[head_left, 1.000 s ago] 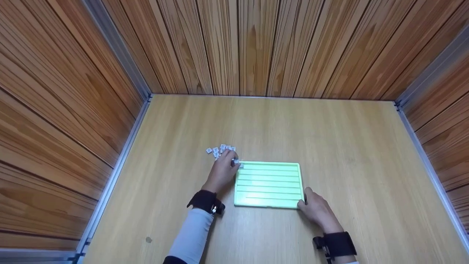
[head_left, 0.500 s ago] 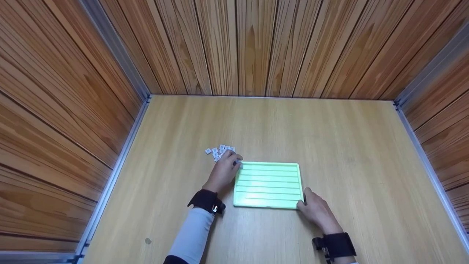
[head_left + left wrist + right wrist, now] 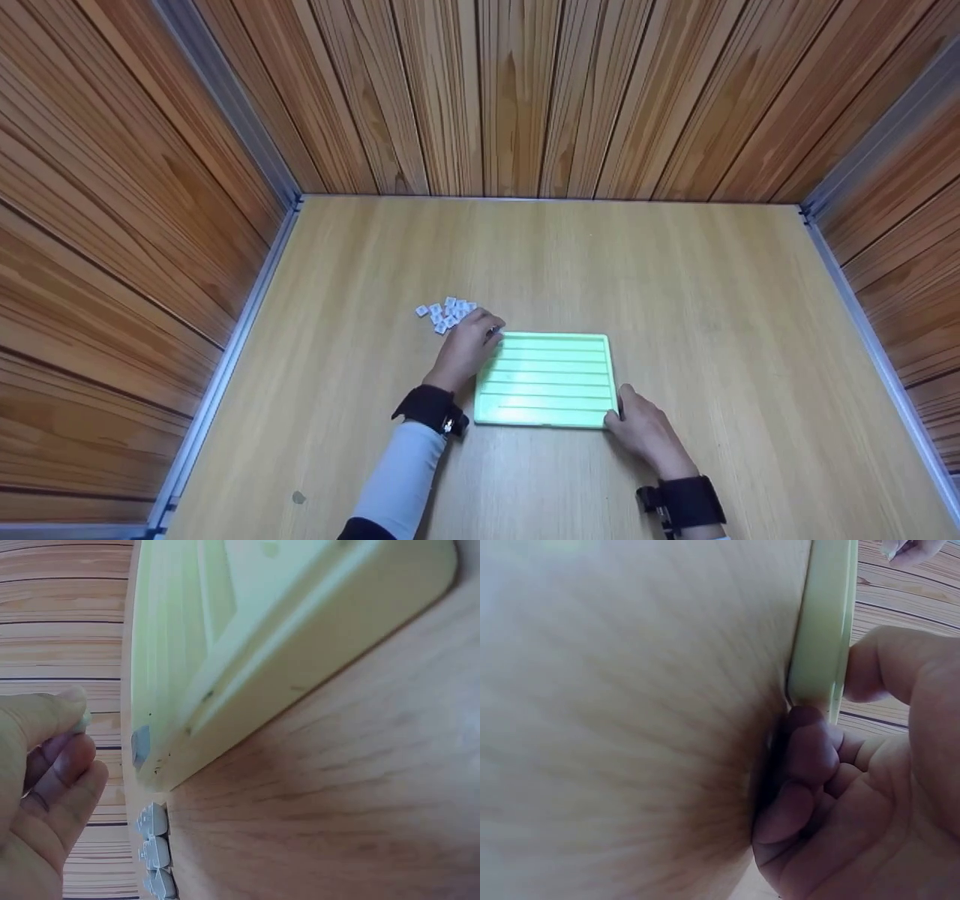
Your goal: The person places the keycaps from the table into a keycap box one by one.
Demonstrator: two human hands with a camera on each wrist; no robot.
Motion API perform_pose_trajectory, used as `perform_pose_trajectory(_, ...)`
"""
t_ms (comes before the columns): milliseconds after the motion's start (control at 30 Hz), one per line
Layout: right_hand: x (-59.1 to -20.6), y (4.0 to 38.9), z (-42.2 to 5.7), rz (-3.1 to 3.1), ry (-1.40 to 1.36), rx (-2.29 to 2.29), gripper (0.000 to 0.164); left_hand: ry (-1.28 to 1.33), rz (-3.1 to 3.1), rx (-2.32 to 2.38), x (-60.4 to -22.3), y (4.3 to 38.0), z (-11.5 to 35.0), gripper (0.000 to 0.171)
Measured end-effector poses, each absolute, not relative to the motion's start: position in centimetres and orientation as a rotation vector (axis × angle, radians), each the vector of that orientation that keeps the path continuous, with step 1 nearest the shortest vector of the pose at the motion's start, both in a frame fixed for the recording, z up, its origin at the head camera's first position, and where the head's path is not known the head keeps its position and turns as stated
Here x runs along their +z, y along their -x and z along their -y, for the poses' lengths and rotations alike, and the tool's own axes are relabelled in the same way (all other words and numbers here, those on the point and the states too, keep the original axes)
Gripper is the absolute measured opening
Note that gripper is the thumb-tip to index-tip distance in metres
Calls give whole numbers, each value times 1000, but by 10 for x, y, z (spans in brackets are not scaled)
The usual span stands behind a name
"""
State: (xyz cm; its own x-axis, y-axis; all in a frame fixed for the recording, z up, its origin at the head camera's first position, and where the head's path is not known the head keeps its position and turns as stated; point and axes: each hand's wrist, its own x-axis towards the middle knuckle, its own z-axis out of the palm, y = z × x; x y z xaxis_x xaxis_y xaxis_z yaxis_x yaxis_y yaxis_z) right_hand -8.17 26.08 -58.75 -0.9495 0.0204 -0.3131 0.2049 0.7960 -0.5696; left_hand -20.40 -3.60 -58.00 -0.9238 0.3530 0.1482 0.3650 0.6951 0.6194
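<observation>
A light green tray point(image 3: 544, 381) with raised parallel ridges lies flat on the table. My left hand point(image 3: 466, 346) is over its far left corner, and in the left wrist view the thumb and fingers pinch a small whitish tile point(image 3: 84, 721), mostly hidden by the fingertips. Another small grey-white tile point(image 3: 140, 746) sits at the tray's corner in that view. Just beyond the left hand, several small white tiles point(image 3: 437, 310) with dark marks lie in a loose cluster. My right hand point(image 3: 643, 429) grips the near right corner of the tray, thumb on the rim and fingers curled against the side.
The wooden table point(image 3: 675, 285) is bordered by plank-patterned walls point(image 3: 517, 97) at the back and both sides. Grey metal strips point(image 3: 225, 367) run along its edges. A small dark spot point(image 3: 298, 497) marks the table at near left.
My left hand has moved slightly right and up over the tray's far left corner, uncovering more of the tile cluster. The right hand keeps its grip on the tray.
</observation>
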Motion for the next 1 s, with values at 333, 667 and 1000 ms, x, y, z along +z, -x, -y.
perform_pose_trajectory(333,-588,82,-260,-2689,-164,-895,14,614,2984,-923,-583,204,34,19)
perform_pose_trajectory(667,-588,82,-259,-2690,-171,-889,14,663,2964,-832,-591,204,36,18)
perform_pose_trajectory(1000,-588,83,-260,-2679,-203,-899,12,727,2896,-738,-593,205,34,16)
